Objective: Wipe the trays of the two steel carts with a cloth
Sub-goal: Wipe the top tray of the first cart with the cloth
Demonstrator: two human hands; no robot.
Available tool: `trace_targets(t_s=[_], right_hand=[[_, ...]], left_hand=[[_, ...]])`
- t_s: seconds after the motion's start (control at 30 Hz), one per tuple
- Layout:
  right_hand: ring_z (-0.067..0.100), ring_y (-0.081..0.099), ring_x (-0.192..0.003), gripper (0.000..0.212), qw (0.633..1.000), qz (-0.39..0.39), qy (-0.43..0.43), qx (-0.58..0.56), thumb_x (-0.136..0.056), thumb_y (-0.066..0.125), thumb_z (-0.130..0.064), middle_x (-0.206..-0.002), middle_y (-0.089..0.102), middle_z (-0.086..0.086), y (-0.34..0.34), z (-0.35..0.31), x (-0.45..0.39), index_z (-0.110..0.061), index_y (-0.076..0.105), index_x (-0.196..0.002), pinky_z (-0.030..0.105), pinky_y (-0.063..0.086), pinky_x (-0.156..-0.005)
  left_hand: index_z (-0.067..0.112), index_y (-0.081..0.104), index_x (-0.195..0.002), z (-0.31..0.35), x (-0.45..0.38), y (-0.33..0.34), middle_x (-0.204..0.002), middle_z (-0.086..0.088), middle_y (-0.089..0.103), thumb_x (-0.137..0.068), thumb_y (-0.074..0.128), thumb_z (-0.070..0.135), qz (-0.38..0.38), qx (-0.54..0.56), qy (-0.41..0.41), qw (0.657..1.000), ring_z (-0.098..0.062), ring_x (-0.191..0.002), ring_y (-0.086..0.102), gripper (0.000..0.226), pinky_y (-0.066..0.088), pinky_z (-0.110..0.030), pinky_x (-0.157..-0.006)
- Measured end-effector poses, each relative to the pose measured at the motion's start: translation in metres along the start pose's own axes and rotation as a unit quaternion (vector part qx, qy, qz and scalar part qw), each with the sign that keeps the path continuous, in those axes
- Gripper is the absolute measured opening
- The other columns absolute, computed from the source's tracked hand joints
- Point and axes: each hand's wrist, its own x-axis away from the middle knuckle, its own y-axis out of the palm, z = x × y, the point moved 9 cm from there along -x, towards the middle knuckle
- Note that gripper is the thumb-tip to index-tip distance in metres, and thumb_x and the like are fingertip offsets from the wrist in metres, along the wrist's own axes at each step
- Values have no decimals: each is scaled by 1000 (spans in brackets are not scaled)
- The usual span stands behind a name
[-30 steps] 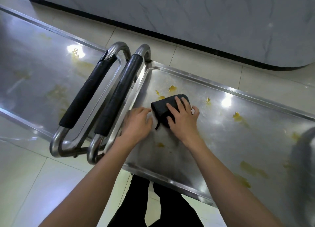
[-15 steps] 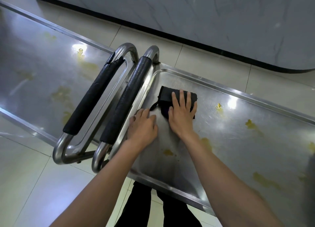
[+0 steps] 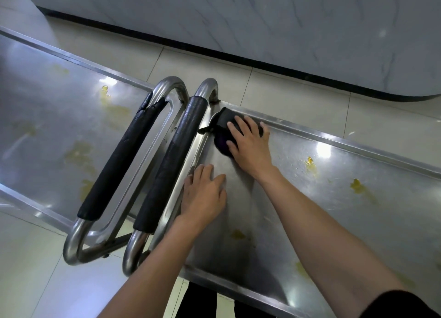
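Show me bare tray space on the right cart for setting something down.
Free: the right tray past the right forearm, stained but unoccupied, and the patch between the two forearms near the front rim. Crowded: the far corner by the handle, where the right hand presses the cloth, and the left hand beside the rim.

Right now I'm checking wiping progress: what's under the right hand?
A dark cloth lies under the right hand, pressed into the tray corner. Any stain beneath the cloth is covered.
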Motion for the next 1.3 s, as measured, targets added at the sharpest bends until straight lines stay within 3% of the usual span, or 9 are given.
trace_targets(t_s=[0.2,0.53,0.7,0.8,0.93,1.3], right_hand=[[22,12,-153,59,999,4,-36,-10,-102,38,-32,-165,19,-1,7,-4,-6,-28,19,-158,52,9,-122],[21,16,-151,50,998,32,6,-61,-102,39,-37,-160,31,-2,14,16,1,-30,36,-151,48,9,-123],[21,13,-152,51,996,37,63,-56,-101,37,-37,-162,27,-3,17,47,22,-32,34,-152,48,10,-122],[21,12,-152,50,993,41,93,-63,-102,39,-35,-163,24,-2,15,77,42,-31,34,-152,47,9,-123],[19,11,-152,49,986,44,142,-77,-103,38,-35,-163,24,-3,10,125,75,-33,35,-152,46,8,-123],[20,19,-151,48,934,82,343,-53,-103,37,-39,-162,28,-3,-3,265,200,-34,38,-150,43,15,-119]], left_hand=[[33,47,-142,7,-15,2,-156,-4,32,-99,42,45,1,-4,3,1000,-26,-148,17,44,25,-53,-116],[28,53,-132,22,-26,7,-148,-8,33,-100,38,43,-11,-57,-6,998,-33,-144,23,38,34,-70,-106],[21,62,-118,33,-36,0,-132,-8,47,-96,38,41,-8,-83,-13,996,-33,-128,40,38,39,-65,-101],[18,63,-118,58,-41,1,-135,-8,50,-95,37,40,21,-70,31,997,-30,-129,42,41,45,-56,-98],[24,56,-127,105,-41,26,-138,-7,47,-93,39,42,-1,-68,96,993,-30,-130,38,42,46,-53,-95],[23,54,-124,125,-35,40,-142,-8,35,-94,50,42,-13,-57,45,997,-32,-137,25,36,40,-55,-101]])
